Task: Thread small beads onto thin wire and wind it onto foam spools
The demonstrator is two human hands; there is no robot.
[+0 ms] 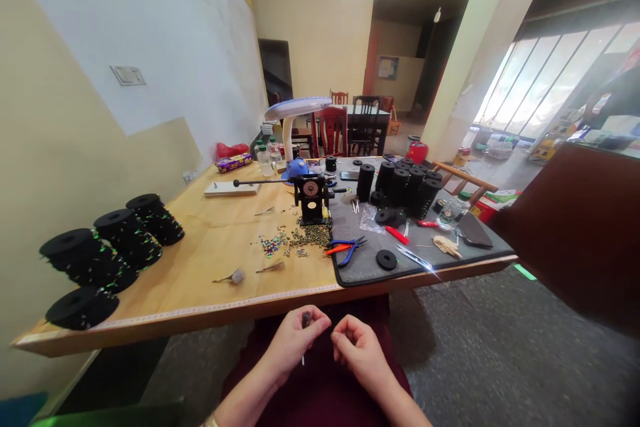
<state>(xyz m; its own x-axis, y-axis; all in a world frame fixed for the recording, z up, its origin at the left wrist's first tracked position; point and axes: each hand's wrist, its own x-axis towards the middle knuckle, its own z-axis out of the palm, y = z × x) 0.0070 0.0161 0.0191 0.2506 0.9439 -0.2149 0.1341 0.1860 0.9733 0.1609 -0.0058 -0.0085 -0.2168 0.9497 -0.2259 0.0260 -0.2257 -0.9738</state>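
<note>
The left hand (295, 340) is held low over the lap, below the table edge. Its thumb and forefinger are closed on a small dark piece (306, 317), and a thin pale strand (303, 360) is seen hanging under it. The right hand (357, 347) is just beside it, not touching. Its fingers are curled in, almost to a fist; whether something is pinched there cannot be told.

The piece is held only by the fingertips, over a dark red garment (320, 393) and a grey speckled floor (475, 347). If the pinch is loosened, the piece would probably be lost from sight against these dark colours. The strand could also be pulled out if it is caught by the right hand.

Farther on, a wooden table (210, 260) is seen, with a measuring tape (225, 308) fixed along its near edge. Two small feathers (233, 276), loose beads (273, 243) and a black winding device (311, 197) lie on the wood; black spools (110, 240) are stacked at the left. On a grey mat (365, 267) at the right, blue-handled pliers (353, 247), tweezers (415, 257) and more upright spools (405, 183) are placed. Behind them a desk lamp (297, 110) is standing. At the far end, wooden chairs (334, 130) and a doorway are visible, and large windows (550, 73) give light from the right.
</note>
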